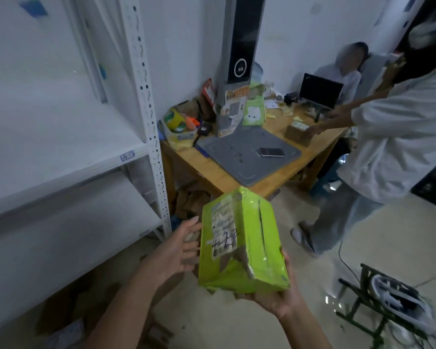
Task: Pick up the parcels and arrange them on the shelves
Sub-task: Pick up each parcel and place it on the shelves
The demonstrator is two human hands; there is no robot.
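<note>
A: The right hand (275,298) is under the green parcel (247,248), palm up. It cups the near end, with a finger curled up along the right edge.

B: And the left hand (179,250) is wide open, fingers spread, right at the parcel's left face. Whether it actually touches, nobody can tell from here.

A: The parcel is up in the air, tilted, just ahead of the person. The white shelves (86,167) are off to the left, the wooden table (212,172) behind it.

B: The white label faces up, with black handwritten digits, and the wrapping is torn at the near corner.

A: On the table there's a grey mat (237,157) with a phone (271,152) lying on it.

B: A second person in a white top (400,137) has a hand at a small brown box (296,133) on that table.
</note>
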